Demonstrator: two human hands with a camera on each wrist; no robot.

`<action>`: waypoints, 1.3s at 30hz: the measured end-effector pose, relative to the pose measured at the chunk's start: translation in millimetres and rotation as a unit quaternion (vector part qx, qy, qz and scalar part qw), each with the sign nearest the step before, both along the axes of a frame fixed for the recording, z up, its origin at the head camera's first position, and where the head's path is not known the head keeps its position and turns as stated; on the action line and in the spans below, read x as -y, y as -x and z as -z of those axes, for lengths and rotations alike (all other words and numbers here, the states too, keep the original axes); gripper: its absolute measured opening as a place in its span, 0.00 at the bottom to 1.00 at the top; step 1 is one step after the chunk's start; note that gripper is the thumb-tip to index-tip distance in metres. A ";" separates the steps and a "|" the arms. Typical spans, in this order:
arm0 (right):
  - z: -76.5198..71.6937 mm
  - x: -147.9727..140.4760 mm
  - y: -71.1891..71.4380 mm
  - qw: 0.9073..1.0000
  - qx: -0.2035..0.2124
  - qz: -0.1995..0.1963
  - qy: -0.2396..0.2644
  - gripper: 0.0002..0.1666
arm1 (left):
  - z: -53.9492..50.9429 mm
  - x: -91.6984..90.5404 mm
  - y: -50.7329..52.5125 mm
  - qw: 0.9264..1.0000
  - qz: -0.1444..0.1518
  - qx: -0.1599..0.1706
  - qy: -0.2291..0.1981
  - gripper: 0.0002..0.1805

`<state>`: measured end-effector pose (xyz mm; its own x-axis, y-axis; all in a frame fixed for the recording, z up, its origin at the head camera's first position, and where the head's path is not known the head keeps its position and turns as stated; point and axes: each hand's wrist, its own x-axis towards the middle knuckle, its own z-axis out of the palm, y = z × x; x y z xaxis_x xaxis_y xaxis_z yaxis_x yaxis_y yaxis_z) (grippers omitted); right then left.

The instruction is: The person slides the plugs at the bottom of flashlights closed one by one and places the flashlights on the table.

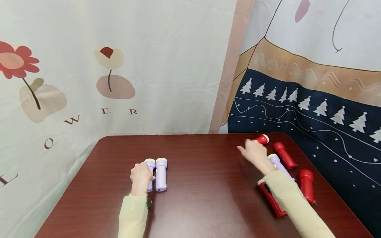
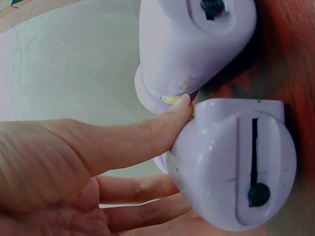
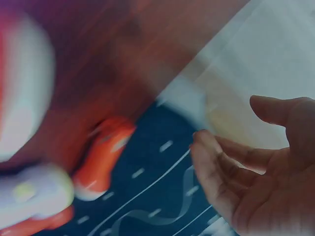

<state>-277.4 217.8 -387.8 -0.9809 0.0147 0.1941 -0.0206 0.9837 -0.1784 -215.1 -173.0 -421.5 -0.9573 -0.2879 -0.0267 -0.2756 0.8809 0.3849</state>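
Near the table's left middle, my left hand (image 1: 141, 175) grips a lavender flashlight (image 2: 216, 172), the left one of a close pair. Its thumb lies along one side and its fingers along the other. The second lavender flashlight (image 1: 161, 175) lies just to the right. At the back right, my right hand (image 1: 256, 153) is above the table, thumb spread and fingers loosely bent with nothing in them. Closest to it is a red flashlight (image 1: 263, 139), partly hidden behind the hand. A third lavender flashlight (image 1: 276, 161) lies beside that wrist, partly under the sleeve.
More red flashlights lie at the right: one near the back corner (image 1: 284, 155), one by the right edge (image 1: 306, 185), one left of the right forearm (image 1: 272, 200). The brown table (image 1: 202, 185) backs onto a printed curtain (image 1: 178, 66). Dark patterned cloth (image 1: 327, 138) hangs at right.
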 end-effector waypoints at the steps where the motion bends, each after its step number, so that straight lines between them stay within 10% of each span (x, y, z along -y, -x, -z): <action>1: 0.8 -12.0 0.1 1.000 0.009 0.011 0.004 0.21 | 0.1 -0.2 -0.1 1.000 0.000 0.000 0.000 0.26; 17: 26.0 -112.3 -16.9 0.973 0.192 0.117 0.042 0.40 | -1.8 -1.2 -5.2 1.000 0.000 -0.009 -0.001 0.28; 39: 35.3 -126.5 -19.2 0.976 0.183 0.088 0.080 0.31 | -2.9 8.9 -15.8 0.999 0.000 -0.012 -0.031 0.30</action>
<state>-258.2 344.3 -423.1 -0.9635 0.1902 -0.1882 0.2400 0.9252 -0.2939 -199.3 -181.9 -418.7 -0.9580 -0.2857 -0.0222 -0.2654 0.8553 0.4450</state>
